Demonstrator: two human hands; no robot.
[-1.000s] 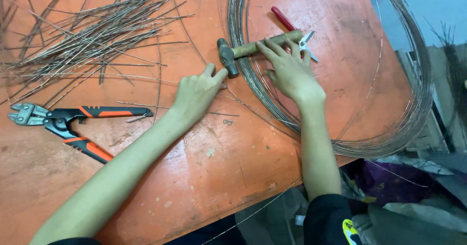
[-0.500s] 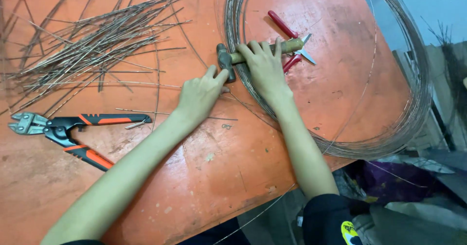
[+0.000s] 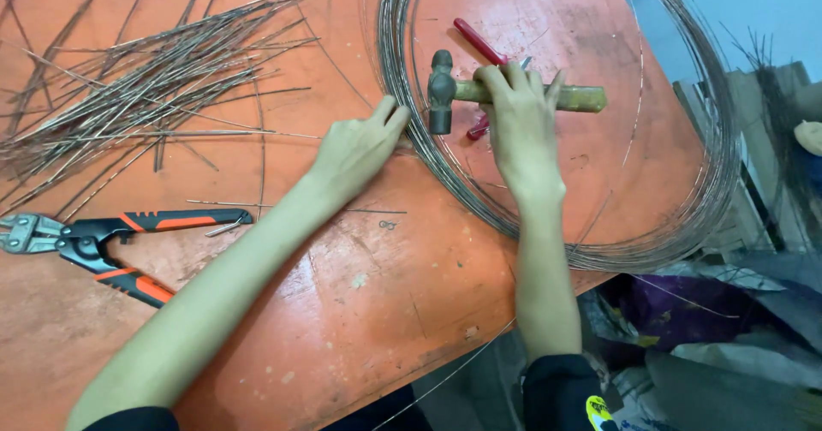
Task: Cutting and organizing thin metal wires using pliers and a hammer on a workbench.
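Two hands, right hand (image 3: 518, 118) gripping hammer (image 3: 479, 95), left hand (image 3: 360, 148) flat, open, seemingly pressing wire coil (image 3: 411, 153), orange table (image 3: 342, 311).

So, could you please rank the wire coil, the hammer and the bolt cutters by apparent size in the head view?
1. wire coil, by far the largest
2. bolt cutters
3. hammer, a little shorter, partly covered by the right hand
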